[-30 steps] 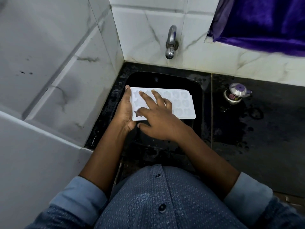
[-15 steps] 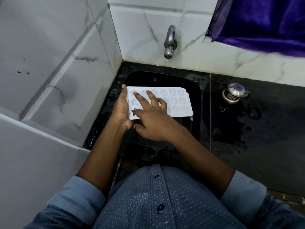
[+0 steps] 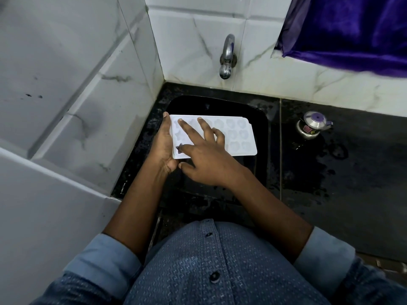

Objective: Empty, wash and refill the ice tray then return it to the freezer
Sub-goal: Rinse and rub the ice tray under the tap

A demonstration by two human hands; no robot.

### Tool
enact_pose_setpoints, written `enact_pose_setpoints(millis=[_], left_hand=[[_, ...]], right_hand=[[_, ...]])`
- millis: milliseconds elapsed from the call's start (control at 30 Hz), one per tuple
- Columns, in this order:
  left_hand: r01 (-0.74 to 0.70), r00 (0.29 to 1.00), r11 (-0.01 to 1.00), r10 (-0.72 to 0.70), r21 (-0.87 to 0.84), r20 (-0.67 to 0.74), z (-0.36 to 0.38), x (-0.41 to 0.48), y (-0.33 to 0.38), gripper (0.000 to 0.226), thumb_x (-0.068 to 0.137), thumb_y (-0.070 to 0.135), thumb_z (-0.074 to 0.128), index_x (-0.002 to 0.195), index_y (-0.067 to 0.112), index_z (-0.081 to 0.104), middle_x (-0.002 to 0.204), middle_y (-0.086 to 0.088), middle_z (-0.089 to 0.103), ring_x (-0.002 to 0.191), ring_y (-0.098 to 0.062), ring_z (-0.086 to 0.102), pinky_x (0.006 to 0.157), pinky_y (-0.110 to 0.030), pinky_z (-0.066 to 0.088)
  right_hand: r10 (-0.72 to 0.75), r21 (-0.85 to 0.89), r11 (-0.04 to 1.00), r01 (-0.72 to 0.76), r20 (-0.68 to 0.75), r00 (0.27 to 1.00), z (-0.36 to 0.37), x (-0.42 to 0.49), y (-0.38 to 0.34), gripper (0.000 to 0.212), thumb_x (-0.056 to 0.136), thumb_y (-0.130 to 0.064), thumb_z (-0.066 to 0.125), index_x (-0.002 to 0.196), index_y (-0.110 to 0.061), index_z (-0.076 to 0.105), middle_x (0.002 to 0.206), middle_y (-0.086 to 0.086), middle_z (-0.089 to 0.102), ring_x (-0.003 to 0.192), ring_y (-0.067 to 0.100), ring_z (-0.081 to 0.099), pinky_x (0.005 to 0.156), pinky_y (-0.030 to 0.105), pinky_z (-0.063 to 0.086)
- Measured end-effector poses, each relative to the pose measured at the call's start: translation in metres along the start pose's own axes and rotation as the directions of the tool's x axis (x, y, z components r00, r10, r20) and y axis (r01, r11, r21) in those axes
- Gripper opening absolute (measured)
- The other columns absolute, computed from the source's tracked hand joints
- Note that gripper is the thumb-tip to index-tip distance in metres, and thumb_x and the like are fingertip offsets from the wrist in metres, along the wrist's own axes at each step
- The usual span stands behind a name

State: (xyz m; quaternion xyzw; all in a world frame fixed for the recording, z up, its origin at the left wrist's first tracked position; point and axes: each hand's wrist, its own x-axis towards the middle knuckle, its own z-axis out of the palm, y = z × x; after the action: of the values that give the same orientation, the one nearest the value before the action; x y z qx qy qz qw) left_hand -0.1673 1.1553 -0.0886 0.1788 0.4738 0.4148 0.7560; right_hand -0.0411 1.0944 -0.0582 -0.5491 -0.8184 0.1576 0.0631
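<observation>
From the head view, a white ice tray [image 3: 240, 137] is held level over a black sink [image 3: 261, 137] set in the corner of a dark, wet worktop [image 3: 352, 190]. The left hand [image 3: 161, 146] grips the tray's left short edge, its fingers wrapped around that end. The right hand [image 3: 207, 159] lies across the tray's top face with its fingers [image 3: 187, 130] spread apart over the moulded pockets, the thumb at the tray's near edge; it presses on the tray without closing round it. The pockets are shaped, one a star, and whether they hold anything cannot be told. A metal tap [image 3: 228, 57] juts from the white marbled tile wall [image 3: 193, 40] just behind the sink. A small steel pot with a purple knob [image 3: 311, 126] stands on the worktop to the right, well apart from the tray. Purple cloth [image 3: 352, 29] hangs at the upper right. Blue rolled sleeves [image 3: 103, 260] and a buttoned shirt [image 3: 220, 267] fill the foreground.
</observation>
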Motion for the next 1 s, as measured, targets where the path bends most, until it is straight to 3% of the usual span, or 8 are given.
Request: enact_pose_setpoints(millis=[67, 167, 333, 467, 567, 867, 933, 1000], left_hand=[[0.000, 1.000, 1.000, 0.000, -0.005, 0.011, 0.001, -0.001, -0.001, 0.058, 0.102, 0.071, 0.038, 0.116, 0.027, 0.074, 0.101, 0.005, 0.081, 0.086, -0.017, 0.079, 0.091, -0.049, 0.062], [0.048, 0.996, 0.999, -0.046, -0.019, 0.071, 0.002, -0.007, 0.002, 0.070, 0.097, 0.078, 0.041, 0.126, 0.020, 0.068, 0.110, -0.006, 0.080, 0.092, -0.030, 0.079, 0.073, -0.044, 0.065], [0.054, 0.997, 0.999, -0.054, -0.006, 0.061, 0.006, -0.011, 0.006, 0.071, 0.094, 0.081, 0.045, 0.118, 0.020, 0.073, 0.115, -0.008, 0.077, 0.097, -0.030, 0.078, 0.076, -0.044, 0.064], [0.034, 0.998, 0.999, -0.036, 0.032, 0.051, 0.009, -0.015, 0.008, 0.073, 0.096, 0.080, 0.044, 0.128, 0.020, 0.069, 0.115, -0.013, 0.078, 0.094, -0.034, 0.079, 0.071, -0.048, 0.064], [0.004, 0.999, 1.000, -0.005, 0.012, 0.053, 0.006, -0.015, 0.008, 0.075, 0.098, 0.078, 0.042, 0.127, 0.014, 0.069, 0.114, -0.014, 0.078, 0.096, -0.033, 0.078, 0.073, -0.045, 0.064], [0.018, 0.996, 0.999, -0.020, 0.032, 0.081, 0.005, -0.023, 0.001, 0.070, 0.098, 0.076, 0.043, 0.120, 0.018, 0.073, 0.117, -0.013, 0.077, 0.092, -0.031, 0.079, 0.072, -0.046, 0.066], [0.012, 0.997, 0.999, -0.015, 0.037, 0.081, 0.004, -0.023, 0.000, 0.070, 0.099, 0.075, 0.041, 0.120, 0.017, 0.073, 0.114, -0.012, 0.079, 0.094, -0.031, 0.079, 0.077, -0.046, 0.065], [-0.021, 0.998, 0.999, 0.018, 0.050, 0.063, 0.001, -0.021, 0.001, 0.074, 0.099, 0.076, 0.042, 0.131, 0.015, 0.069, 0.123, -0.014, 0.076, 0.107, -0.034, 0.076, 0.093, -0.054, 0.061]], right_hand=[[-0.004, 0.011, 1.000, 0.004, 0.004, 1.000, -0.001, 0.000, 0.000, 0.043, 0.097, -0.039, 0.058, 0.139, -0.031, 0.063, 0.176, -0.003, -0.010, 0.160, 0.034, -0.018, 0.124, 0.060, -0.002], [0.006, 0.031, 1.000, -0.005, -0.022, 1.000, -0.005, -0.002, 0.000, 0.038, 0.097, -0.039, 0.060, 0.133, -0.031, 0.067, 0.177, -0.002, -0.008, 0.160, 0.034, -0.018, 0.124, 0.059, -0.002], [-0.002, 0.020, 1.000, 0.002, 0.022, 1.000, -0.005, -0.006, -0.002, 0.044, 0.098, -0.039, 0.057, 0.139, -0.026, 0.063, 0.176, -0.003, -0.012, 0.159, 0.033, -0.020, 0.124, 0.059, -0.003], [0.013, 0.028, 1.000, -0.013, -0.009, 1.000, -0.007, -0.006, -0.002, 0.045, 0.098, -0.046, 0.058, 0.139, -0.029, 0.063, 0.176, -0.006, -0.012, 0.160, 0.033, -0.019, 0.124, 0.060, -0.002], [-0.009, 0.013, 1.000, 0.009, 0.021, 1.000, -0.004, -0.009, -0.004, 0.051, 0.098, -0.047, 0.057, 0.145, -0.026, 0.058, 0.176, -0.008, -0.013, 0.159, 0.032, -0.019, 0.123, 0.060, -0.002], [-0.001, 0.027, 1.000, 0.001, -0.021, 1.000, 0.003, -0.014, -0.004, 0.044, 0.099, -0.047, 0.056, 0.138, -0.028, 0.062, 0.177, -0.001, -0.006, 0.160, 0.032, -0.017, 0.124, 0.060, -0.001], [0.013, 0.053, 0.999, -0.009, -0.070, 0.997, 0.005, -0.015, -0.001, 0.040, 0.098, -0.044, 0.057, 0.136, -0.032, 0.061, 0.177, 0.000, -0.002, 0.160, 0.032, -0.016, 0.124, 0.059, 0.000], [0.018, 0.035, 0.999, -0.016, -0.050, 0.999, 0.005, -0.015, 0.002, 0.042, 0.099, -0.045, 0.056, 0.140, -0.035, 0.058, 0.177, 0.000, -0.003, 0.160, 0.033, -0.017, 0.124, 0.059, -0.001]])
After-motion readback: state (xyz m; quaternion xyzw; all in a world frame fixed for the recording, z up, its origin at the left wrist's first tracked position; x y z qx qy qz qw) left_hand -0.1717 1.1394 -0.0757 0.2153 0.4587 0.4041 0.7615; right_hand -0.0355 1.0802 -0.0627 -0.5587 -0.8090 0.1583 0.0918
